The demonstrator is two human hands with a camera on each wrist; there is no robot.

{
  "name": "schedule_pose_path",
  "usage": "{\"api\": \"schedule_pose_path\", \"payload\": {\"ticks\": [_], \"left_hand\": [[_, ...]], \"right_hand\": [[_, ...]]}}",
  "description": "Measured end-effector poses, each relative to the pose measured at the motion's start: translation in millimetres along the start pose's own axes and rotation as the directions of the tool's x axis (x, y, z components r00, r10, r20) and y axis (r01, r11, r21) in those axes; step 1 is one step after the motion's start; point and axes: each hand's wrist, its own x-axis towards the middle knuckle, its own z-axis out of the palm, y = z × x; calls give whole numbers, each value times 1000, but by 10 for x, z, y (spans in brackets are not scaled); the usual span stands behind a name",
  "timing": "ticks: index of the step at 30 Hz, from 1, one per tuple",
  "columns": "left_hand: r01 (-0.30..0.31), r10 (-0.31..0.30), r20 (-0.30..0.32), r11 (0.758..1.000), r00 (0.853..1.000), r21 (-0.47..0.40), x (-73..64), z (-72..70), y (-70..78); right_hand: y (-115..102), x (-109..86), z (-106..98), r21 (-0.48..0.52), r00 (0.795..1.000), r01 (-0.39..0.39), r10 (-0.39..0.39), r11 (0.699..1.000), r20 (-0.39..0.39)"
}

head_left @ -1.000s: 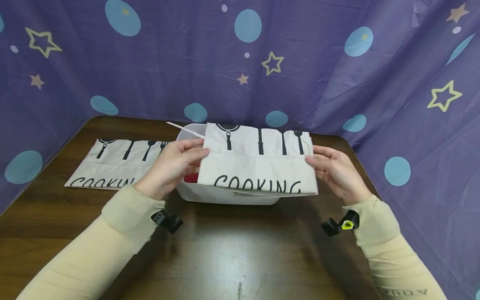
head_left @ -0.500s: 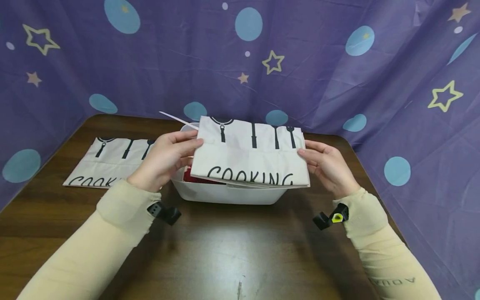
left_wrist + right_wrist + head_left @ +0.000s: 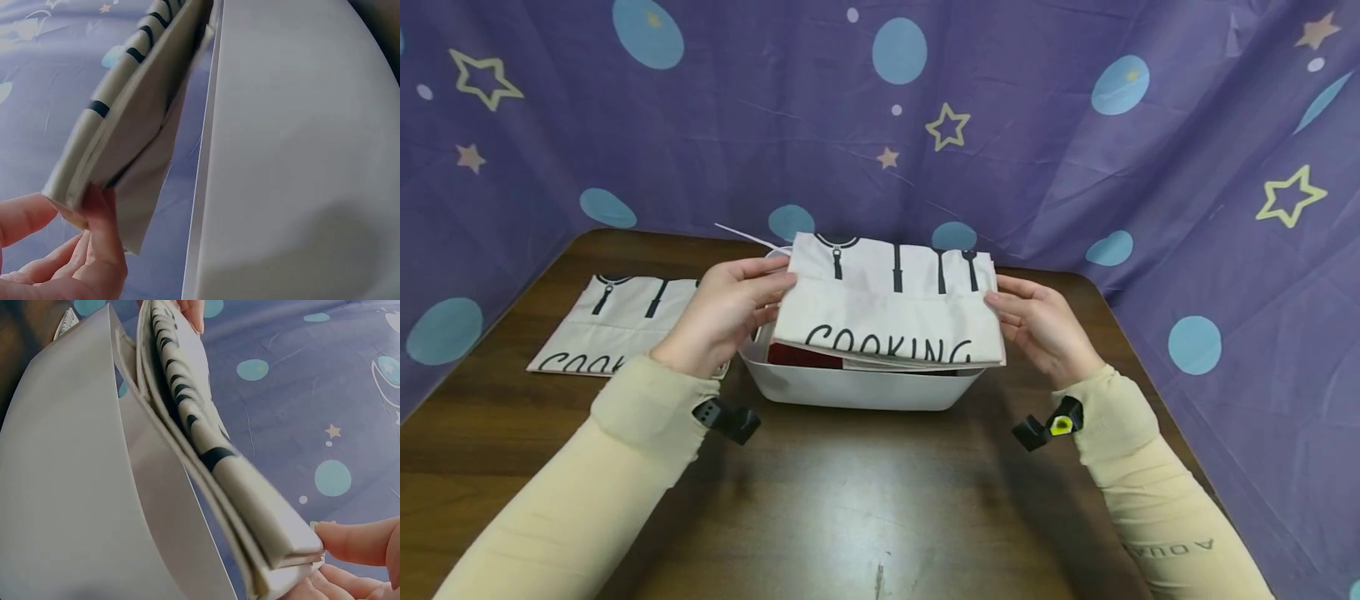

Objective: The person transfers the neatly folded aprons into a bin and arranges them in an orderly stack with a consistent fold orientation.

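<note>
Both hands hold a folded white cloth [image 3: 887, 312] printed with black utensils and the word COOKING. My left hand [image 3: 718, 310] pinches its left edge, thumb on top and fingers beneath. At the opposite edge my right hand [image 3: 1037, 327] pinches it the same way. The cloth is tilted over a white plastic bin [image 3: 857, 390], hiding most of the bin's inside. Several folded layers show in the right wrist view, above the bin's wall [image 3: 69, 475]. Something dark red [image 3: 805, 356] lies inside the bin, mostly covered.
A second folded cloth [image 3: 625, 321] with the same print lies on the brown wooden table [image 3: 865, 492] at the left, partly behind my left forearm. A thin white strip [image 3: 745, 235] sticks out behind the bin's left end. A purple patterned curtain [image 3: 820, 108] hangs behind.
Both hands have moved the cloth up and to the left over the bin. More of the dark red thing and the bin's front rim now shows. The second cloth stays put.
</note>
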Motion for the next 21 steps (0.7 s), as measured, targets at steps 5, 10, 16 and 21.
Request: {"api": "schedule_pose_path", "payload": {"ticks": [5, 10, 16, 21], "left_hand": [[-37, 40, 23, 996, 999, -86, 11, -10, 1], [-50, 54, 22, 987, 998, -151, 16, -34, 8], [-40, 44, 25, 989, 999, -139, 26, -48, 5], [-32, 35, 26, 992, 999, -120, 30, -53, 2]], "right_hand": [[-13, 13, 31, 18, 1000, -8, 8, 1000, 16], [-34, 13, 61, 45, 1000, -13, 12, 999, 25], [-35, 15, 80, 44, 999, -19, 18, 999, 26], [-8, 35, 77, 44, 999, -25, 23, 999, 40]]}}
